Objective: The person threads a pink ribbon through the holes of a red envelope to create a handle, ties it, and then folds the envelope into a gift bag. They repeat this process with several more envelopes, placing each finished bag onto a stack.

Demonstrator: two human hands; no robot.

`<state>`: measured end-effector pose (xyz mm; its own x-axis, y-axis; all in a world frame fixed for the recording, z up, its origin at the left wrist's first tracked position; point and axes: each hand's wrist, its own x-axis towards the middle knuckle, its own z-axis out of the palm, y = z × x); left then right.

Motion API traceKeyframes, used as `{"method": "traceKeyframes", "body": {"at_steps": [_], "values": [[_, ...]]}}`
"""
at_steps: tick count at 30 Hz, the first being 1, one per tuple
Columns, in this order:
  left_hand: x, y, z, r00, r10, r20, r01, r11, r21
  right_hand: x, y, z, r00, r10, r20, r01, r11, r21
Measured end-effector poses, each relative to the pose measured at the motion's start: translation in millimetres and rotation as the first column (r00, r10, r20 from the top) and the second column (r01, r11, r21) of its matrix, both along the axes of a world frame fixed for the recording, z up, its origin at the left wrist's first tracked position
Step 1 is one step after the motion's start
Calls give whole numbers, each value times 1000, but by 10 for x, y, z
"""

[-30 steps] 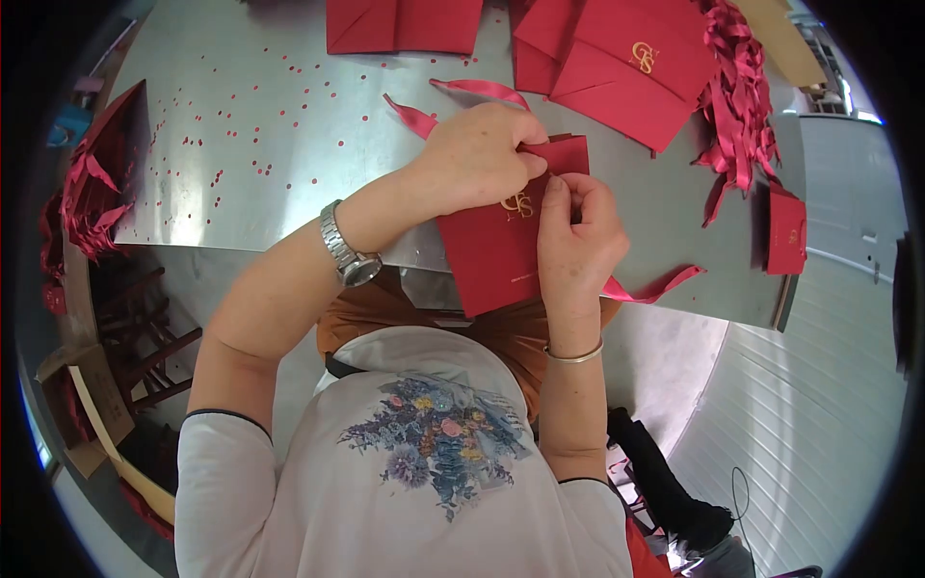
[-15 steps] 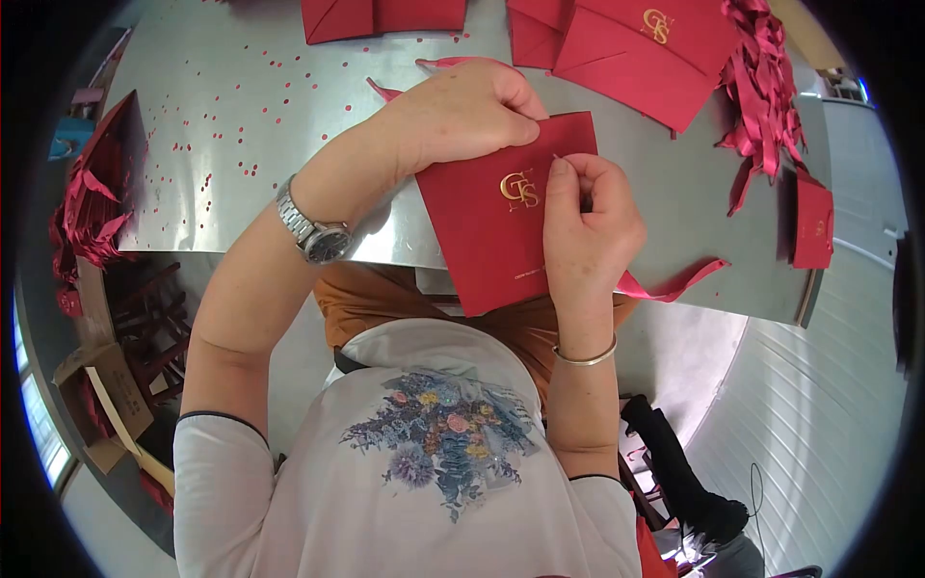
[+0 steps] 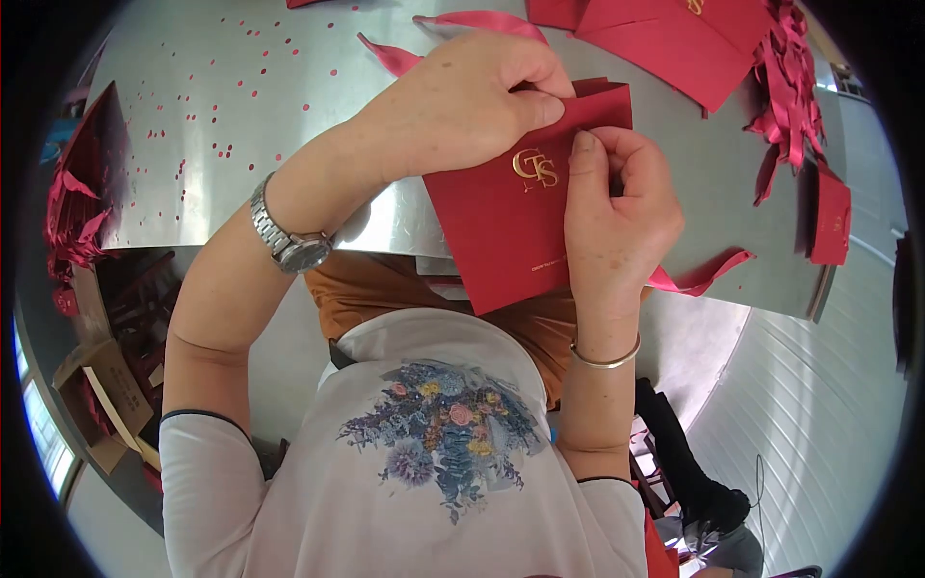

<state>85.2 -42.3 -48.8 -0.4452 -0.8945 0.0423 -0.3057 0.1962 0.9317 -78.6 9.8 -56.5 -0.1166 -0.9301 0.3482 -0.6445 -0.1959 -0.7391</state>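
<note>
A red paper gift bag (image 3: 520,222) with a gold logo on its front leans at the table's front edge, tilted, its upper rim slightly parted. My left hand (image 3: 511,101) is closed at the bag's top edge; its fingertips partly disappear behind the rim. Beside the logo, my right hand (image 3: 621,207) is pinched closed over the bag's right side. A red ribbon (image 3: 708,275) trails from beneath the right hand, and its pinch appears to be on that ribbon, though the fingers mostly cover it. More red ribbon (image 3: 491,21) shows beyond my left hand.
Several red bags (image 3: 674,48) lie at the back right, with a heap of ribbons (image 3: 790,91) next to them. A small red tag-like piece (image 3: 829,214) hangs by the right edge. Red paper dots (image 3: 222,149) are scattered over the metal table (image 3: 328,183). Stacked red bags (image 3: 82,183) stand left.
Both hands and the bag have shifted right and slightly up in view. The bag's mouth shows more parted at the top right. My right hand stays pinched, and the whole view has moved somewhat.
</note>
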Motion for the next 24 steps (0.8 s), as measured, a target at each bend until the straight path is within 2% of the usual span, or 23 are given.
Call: {"method": "traceKeyframes", "body": {"at_steps": [2, 4, 5, 7, 14, 16, 20, 22, 23, 24], "values": [[-16, 16, -7, 999, 32, 16, -32, 999, -23, -2, 24, -22, 1000, -1, 8, 1, 1000, 6], [-31, -1, -11, 997, 69, 33, -67, 996, -59, -28, 13, -54, 989, 18, 150, -22, 999, 25], [-40, 4, -25, 996, 74, 44, -71, 994, -78, -33, 11, -59, 989, 18, 149, -22, 999, 27], [-35, 15, -48, 995, 79, 58, -73, 993, -96, -20, -3, -61, 963, 22, 269, -35, 998, 44], [-13, -2, -61, 997, 71, 39, -68, 993, -93, 21, -51, -24, 965, 14, 262, -30, 998, 55], [-6, -7, -65, 998, 64, 24, -61, 992, -106, 50, -66, 3, 978, -45, 203, 24, 994, 103], [8, 0, -82, 997, 72, -6, -72, 990, -124, 64, -92, -34, 984, -42, 174, 33, 998, 55], [7, 2, -79, 997, 71, -18, -73, 985, -157, 92, -102, -5, 997, -30, -69, 25, 997, -66], [4, 25, -61, 997, 76, -1, -75, 987, -142, 111, -114, 17, 997, -30, -72, 25, 997, -68], [2, 44, -45, 997, 79, 16, -77, 989, -126, 134, -127, 45, 970, -35, -241, 6, 992, -123]]}}
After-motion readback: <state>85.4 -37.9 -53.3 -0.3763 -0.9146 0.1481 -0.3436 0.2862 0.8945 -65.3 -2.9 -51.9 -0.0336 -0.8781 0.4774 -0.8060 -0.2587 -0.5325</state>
